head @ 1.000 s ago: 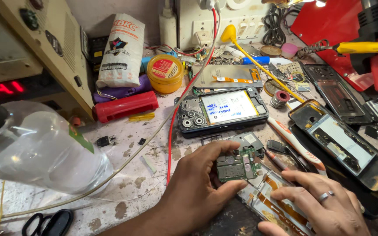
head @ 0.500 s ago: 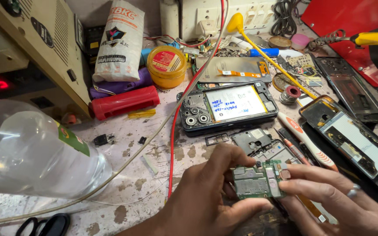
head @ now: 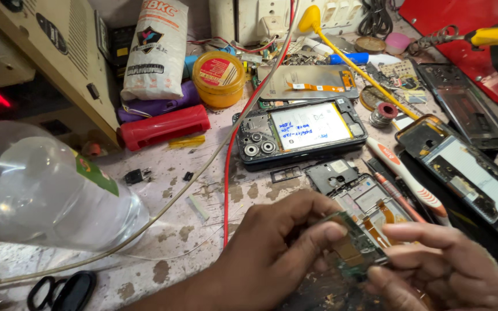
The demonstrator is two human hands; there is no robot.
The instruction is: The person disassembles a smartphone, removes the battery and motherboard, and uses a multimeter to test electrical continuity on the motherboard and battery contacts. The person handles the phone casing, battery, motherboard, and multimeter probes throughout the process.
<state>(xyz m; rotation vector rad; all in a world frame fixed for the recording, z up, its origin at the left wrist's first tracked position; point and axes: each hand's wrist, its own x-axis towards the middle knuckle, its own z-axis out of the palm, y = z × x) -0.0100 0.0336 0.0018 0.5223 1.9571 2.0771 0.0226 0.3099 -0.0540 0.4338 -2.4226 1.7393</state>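
A green circuit board (head: 355, 247) with an orange ribbon sits at five o'clock, a red box (head: 164, 126) and yellow tin (head: 219, 78) at eleven, on the stained, flaking pale bench (head: 203, 173).

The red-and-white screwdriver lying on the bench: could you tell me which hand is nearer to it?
The right hand lies just below the screwdriver's tip end. The left hand is farther off to the left, pinching the small circuit board between them.
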